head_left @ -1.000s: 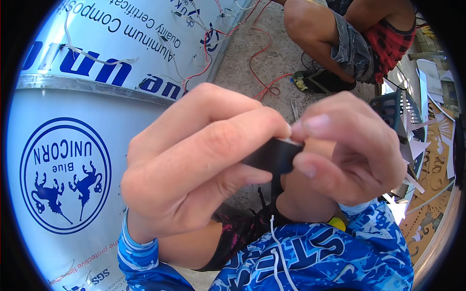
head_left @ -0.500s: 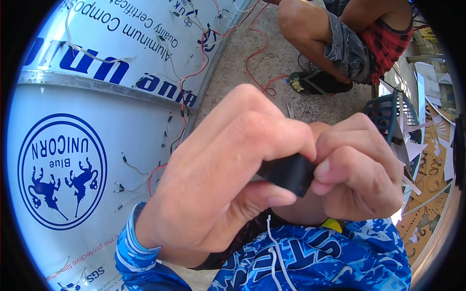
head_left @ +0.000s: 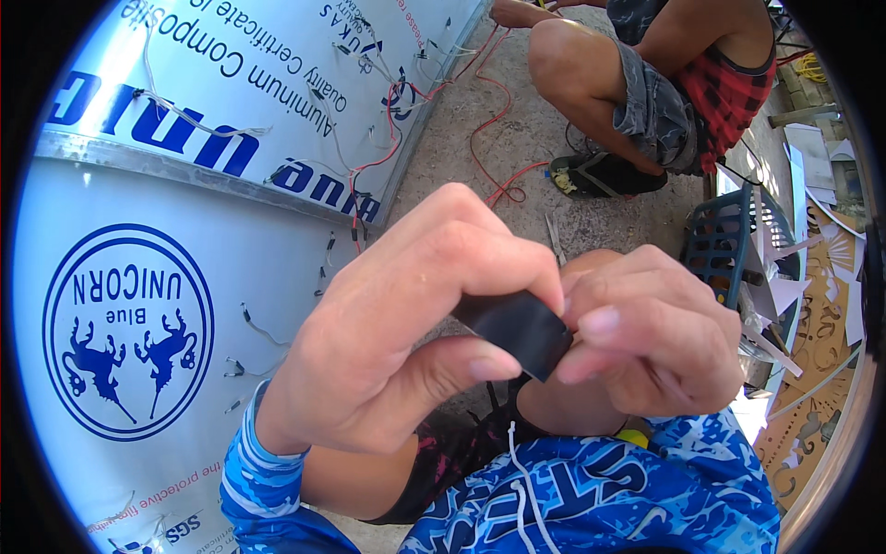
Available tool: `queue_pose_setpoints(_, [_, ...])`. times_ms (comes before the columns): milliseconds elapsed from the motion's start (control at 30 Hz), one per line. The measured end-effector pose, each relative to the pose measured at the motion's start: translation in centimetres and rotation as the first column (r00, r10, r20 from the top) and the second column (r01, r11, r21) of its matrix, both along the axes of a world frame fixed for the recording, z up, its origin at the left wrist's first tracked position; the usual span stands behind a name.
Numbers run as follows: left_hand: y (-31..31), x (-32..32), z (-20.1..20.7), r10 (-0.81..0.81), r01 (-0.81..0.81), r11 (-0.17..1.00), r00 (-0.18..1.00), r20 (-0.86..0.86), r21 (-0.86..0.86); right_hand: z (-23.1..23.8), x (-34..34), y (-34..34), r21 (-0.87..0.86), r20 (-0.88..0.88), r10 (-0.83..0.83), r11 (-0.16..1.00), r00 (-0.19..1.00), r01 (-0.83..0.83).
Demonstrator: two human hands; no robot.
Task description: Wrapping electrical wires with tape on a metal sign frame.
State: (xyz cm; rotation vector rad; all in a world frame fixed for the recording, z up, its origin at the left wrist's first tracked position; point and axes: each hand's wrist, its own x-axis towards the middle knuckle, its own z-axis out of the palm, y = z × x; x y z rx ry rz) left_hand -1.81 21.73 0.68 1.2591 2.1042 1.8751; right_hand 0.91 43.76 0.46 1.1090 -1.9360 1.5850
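Note:
In front of my chest, my left hand (head_left: 388, 323) grips what looks like a roll of black electrical tape (head_left: 528, 334), fingers curled over its top and thumb below. My right hand (head_left: 660, 337) is closed with thumb and fingertips pinched at the roll's right edge. Whether a loose tape end sits in that pinch is hidden by the fingers. The black surface looks smooth and curved, tilted down to the right.
Blue-printed white panels (head_left: 129, 203) stand at left, with several wire ends and a red wire (head_left: 380, 159) along them. A person (head_left: 637, 92) crouches ahead on the concrete. Slim metal pliers or scissors (head_left: 555, 238) lie beyond my hands. At right are a dark plastic basket (head_left: 715, 242) and cut scraps (head_left: 783, 291).
Both hands and the black roll have shifted slightly left and down in view. My right fingers have loosened and changed position at the roll's edge. The left grip stays.

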Motion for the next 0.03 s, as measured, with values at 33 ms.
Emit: queue_pose_setpoints(33, [0.12, 0.04, 0.01, -0.014, 0.014, 1.000, 1.000, -0.002, 0.005, 0.07, -0.07, 0.28, 0.020, -0.003, 0.037, 0.999, 0.999, -0.036])
